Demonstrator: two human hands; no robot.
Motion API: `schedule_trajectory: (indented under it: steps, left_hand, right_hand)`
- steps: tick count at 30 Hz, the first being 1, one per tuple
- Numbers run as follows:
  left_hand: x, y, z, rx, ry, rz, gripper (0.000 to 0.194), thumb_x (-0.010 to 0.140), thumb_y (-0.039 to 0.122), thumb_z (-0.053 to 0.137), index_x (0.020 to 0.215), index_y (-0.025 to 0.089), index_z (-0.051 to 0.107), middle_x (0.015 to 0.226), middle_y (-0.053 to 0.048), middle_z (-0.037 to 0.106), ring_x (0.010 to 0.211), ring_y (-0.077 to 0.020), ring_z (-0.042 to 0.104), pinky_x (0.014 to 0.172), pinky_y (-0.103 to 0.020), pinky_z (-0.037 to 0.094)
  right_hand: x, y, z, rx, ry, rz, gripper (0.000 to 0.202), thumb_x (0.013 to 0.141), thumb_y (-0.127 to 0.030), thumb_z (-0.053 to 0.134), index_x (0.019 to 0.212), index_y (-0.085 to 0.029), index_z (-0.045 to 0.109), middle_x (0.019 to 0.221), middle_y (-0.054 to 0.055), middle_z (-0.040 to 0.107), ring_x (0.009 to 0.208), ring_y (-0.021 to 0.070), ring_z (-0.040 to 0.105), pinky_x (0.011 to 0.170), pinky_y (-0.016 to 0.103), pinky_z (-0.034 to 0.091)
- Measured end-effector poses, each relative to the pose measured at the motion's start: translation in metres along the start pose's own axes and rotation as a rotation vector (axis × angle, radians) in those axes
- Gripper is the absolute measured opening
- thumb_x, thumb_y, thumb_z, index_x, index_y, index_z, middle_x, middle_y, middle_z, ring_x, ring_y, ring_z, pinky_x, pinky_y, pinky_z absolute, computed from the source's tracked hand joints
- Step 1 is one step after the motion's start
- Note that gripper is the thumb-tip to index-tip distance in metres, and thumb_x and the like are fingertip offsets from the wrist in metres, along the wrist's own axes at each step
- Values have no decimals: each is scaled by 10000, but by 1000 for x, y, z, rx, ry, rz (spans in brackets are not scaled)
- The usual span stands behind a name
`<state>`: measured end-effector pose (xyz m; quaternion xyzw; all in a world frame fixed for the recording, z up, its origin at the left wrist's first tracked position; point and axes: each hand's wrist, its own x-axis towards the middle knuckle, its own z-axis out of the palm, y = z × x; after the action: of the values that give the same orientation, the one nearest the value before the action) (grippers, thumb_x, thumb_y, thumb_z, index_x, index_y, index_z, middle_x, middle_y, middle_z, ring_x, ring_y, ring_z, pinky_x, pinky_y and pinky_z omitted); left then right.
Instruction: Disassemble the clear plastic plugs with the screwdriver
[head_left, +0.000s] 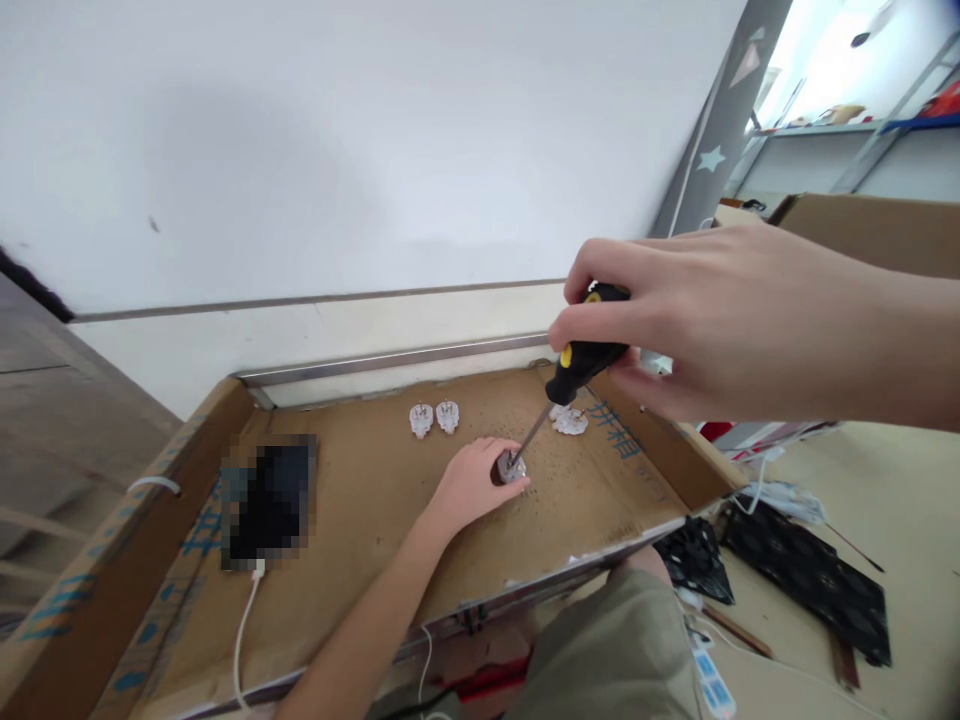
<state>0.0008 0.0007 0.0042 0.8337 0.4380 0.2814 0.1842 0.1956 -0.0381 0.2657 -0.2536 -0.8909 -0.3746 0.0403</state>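
My right hand (637, 320) is closed around the black-and-yellow handle of a screwdriver (581, 368). Its shaft slants down to the left, and the tip meets a small whitish plug piece (513, 466) on the cardboard. Around that piece my left hand (480, 475) is curled, thumb and fingers pinching its sides against the surface. Two white plug parts with metal prongs, one left (421, 419) and one right (448, 416), stand side by side farther back. More clear-white plug parts (570, 420) lie behind the screwdriver shaft. Small dark specks, perhaps screws, are scattered on the cardboard nearby.
A cardboard-lined tray (360, 500) with raised sides forms the work surface, against a white wall. At its left lies a blurred dark device (274, 500) with a white cable (241, 640). On the floor at right are black panels (810, 570) and a power strip (711, 682).
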Motion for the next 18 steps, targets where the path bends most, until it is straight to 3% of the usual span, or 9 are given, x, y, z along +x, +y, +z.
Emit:
schedule_trajectory:
  steps: [13, 18]
  left_hand:
    - [1, -1, 1, 12, -5, 8, 359, 742, 407, 636, 1047, 226, 582, 1015, -36, 633, 952, -220, 574, 864, -341, 438]
    - [1, -1, 1, 10, 1, 6, 360, 742, 404, 639, 1051, 229, 576, 1023, -27, 632, 958, -215, 573, 870, -338, 435]
  right_hand:
    - [0, 1, -2, -3, 11, 0, 236, 763, -278, 413, 943, -235, 559, 907, 33, 482, 558, 69, 365, 482, 258, 215]
    - [-1, 2, -5, 32, -28, 26, 313, 825, -327, 339, 989, -222, 585, 942, 40, 489, 601, 73, 399, 501, 258, 241]
